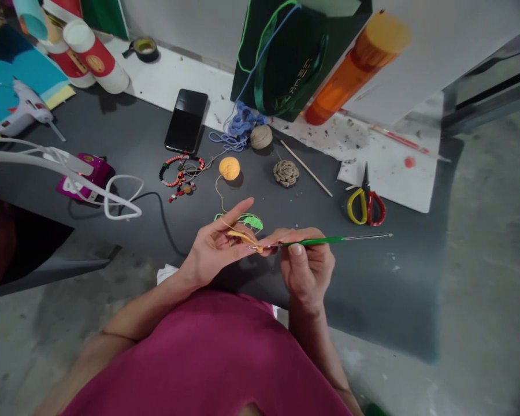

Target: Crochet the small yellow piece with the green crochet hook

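Note:
My left hand (214, 248) pinches a small strip of yellow crochet work (242, 236), its index finger raised with yellow yarn running over it. That yarn leads up to a yellow yarn ball (229, 168) on the table. In my right hand (307, 263) is a green-handled crochet hook (325, 240), held level, with one metal end at the yellow stitches and the other pointing right. Both hands meet at the work. Partly behind my left fingers lies a bright green crocheted piece (250, 221).
Beyond my hands lie a beige yarn ball (286, 173), a wooden stick (307, 169), scissors (366, 202), a beaded bracelet (179, 171) and a phone (186, 120). Blue yarn (244, 121) trails from a dark green bag (286, 63). A glue gun (28, 107) and a purple power block (86, 176) sit left.

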